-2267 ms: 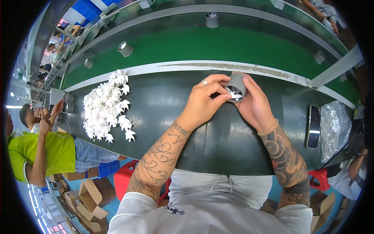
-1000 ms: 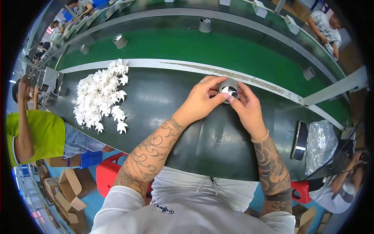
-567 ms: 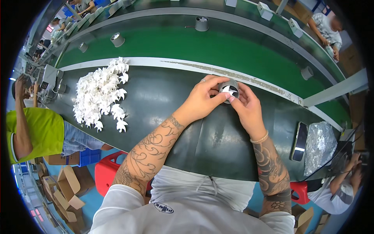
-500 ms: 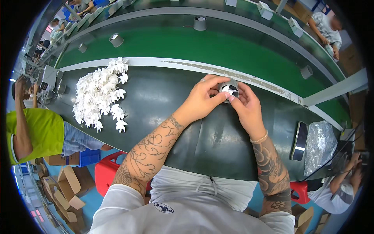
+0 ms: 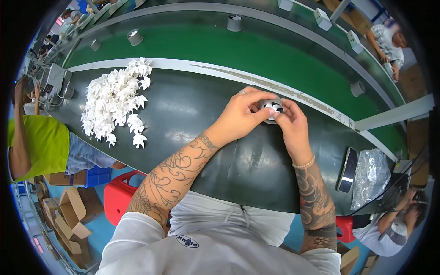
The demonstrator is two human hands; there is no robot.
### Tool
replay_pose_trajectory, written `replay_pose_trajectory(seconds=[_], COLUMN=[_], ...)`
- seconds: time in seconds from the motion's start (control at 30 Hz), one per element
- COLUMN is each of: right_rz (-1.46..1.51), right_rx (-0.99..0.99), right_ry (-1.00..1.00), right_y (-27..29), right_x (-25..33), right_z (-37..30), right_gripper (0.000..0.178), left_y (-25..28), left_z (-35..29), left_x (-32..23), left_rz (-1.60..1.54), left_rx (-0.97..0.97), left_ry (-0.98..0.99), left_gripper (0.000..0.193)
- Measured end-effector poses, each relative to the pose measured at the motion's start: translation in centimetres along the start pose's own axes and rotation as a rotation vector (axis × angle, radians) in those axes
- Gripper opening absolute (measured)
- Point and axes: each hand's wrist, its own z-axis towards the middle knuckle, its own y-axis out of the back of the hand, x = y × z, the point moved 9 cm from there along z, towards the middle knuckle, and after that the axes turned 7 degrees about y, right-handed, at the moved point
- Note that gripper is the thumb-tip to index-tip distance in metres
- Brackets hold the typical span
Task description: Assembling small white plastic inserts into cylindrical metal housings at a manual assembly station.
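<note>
Over the far side of the dark work table, both hands hold a short grey round housing [image 5: 280,103], its round opening turned up toward me. Inside the opening sits a white bladed fan wheel [image 5: 274,108], with dark gaps between its blades. My left hand [image 5: 240,115] wraps the housing from the left, its thumb at the wheel. From the right, my right hand [image 5: 295,127] grips the same housing, its thumb pressed on the white wheel. The fingers partly hide both parts. To the left lies a heap of loose white fan wheels [image 5: 110,103].
Beyond a white rail [image 5: 201,70] runs a green conveyor belt [image 5: 183,43] carrying several grey housings [image 5: 134,37]. A phone [image 5: 347,169] and a clear plastic bag [image 5: 372,176] lie at right. A metal post [image 5: 394,112] slants there. People sit on both sides.
Both hands keep hold of the housing. My thumbs have shifted slightly on the white fan wheel, which shows at a different angle in the opening. The whole view has moved a little.
</note>
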Motion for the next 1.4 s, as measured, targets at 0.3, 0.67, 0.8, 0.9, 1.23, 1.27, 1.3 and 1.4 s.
replay_pose_trajectory(seconds=[0.3,0.67,0.8,0.9,1.23,1.27,1.3,1.4], right_rz=[0.144,0.612,0.659,0.645,0.521,0.52,0.522,0.541], right_rx=[0.343,0.133,0.074,0.129,0.176,0.177,0.178,0.179], right_ry=[-0.035,-0.204,-0.164,-0.177,-0.174,-0.178,-0.172,-0.164], right_y=[-0.5,-2.5,-1.3,-2.1,-2.4,-2.5,-2.5,-2.3], right_x=[1.0,-0.6,-0.3,-0.5,0.0,-0.1,-0.1,-0.2], right_z=[-1.3,-1.2,-0.5,-0.6,-1.0,-1.1,-1.0,-1.1], right_gripper=[0.031,0.057,0.054,0.052,0.048,0.048,0.047,0.046], left_y=[5.0,7.9,8.9,11.5,17.1,16.0,15.1,15.2], left_z=[-0.3,-0.1,-0.1,-1.4,-3.3,-2.9,-2.9,-2.4], left_x=[-2.3,-1.7,-1.3,-1.9,0.7,0.6,-0.2,-1.3], left_rz=[0.443,0.348,0.349,0.909,1.258,1.226,1.252,0.832], left_rx=[-0.476,-0.583,-0.587,-0.779,-0.913,-0.792,-0.761,-0.721], left_ry=[-0.229,-0.191,-0.106,-0.091,0.392,0.392,0.371,0.149], left_gripper=[0.025,0.018,0.018,0.028,0.049,0.048,0.042,0.031])
